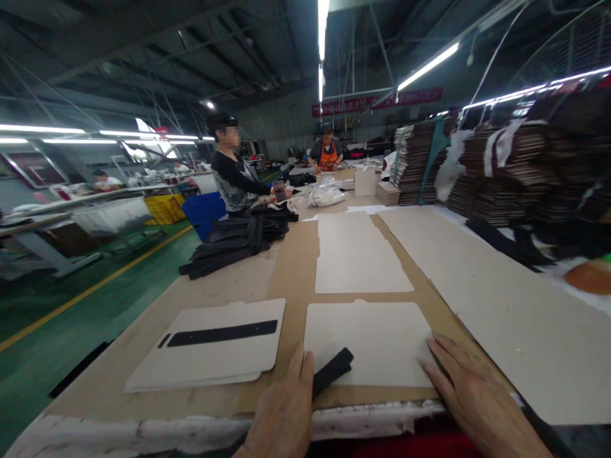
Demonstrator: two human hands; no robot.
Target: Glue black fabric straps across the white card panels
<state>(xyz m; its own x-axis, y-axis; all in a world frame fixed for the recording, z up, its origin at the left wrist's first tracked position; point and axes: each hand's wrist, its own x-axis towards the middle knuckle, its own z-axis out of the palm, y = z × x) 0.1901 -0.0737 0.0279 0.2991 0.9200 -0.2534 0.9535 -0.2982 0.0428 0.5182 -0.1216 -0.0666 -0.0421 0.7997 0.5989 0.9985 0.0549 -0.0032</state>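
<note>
A pale board (372,343) with rounded corners lies in front of me at the table's near edge. My left hand (286,404) is at its left side, fingertips on the edge. A folded black fabric strip (334,371) runs beneath that palm and sticks out over the board; the hand hides its grip on it. My right hand (463,378) rests at the board's right edge, fingers stretched out and holding nothing. To the left, a small stack of similar boards (214,362) has a long black strip (222,333) and a short black piece (163,341) lying on top.
Another pale board (360,254) lies farther back. Long pale sheets (501,299) cover the right side. Black strips (243,232) are piled at the left edge, near a standing co-worker (233,172). Tall stacks of panels (415,165) rise back right. Another person (328,152) works farther away.
</note>
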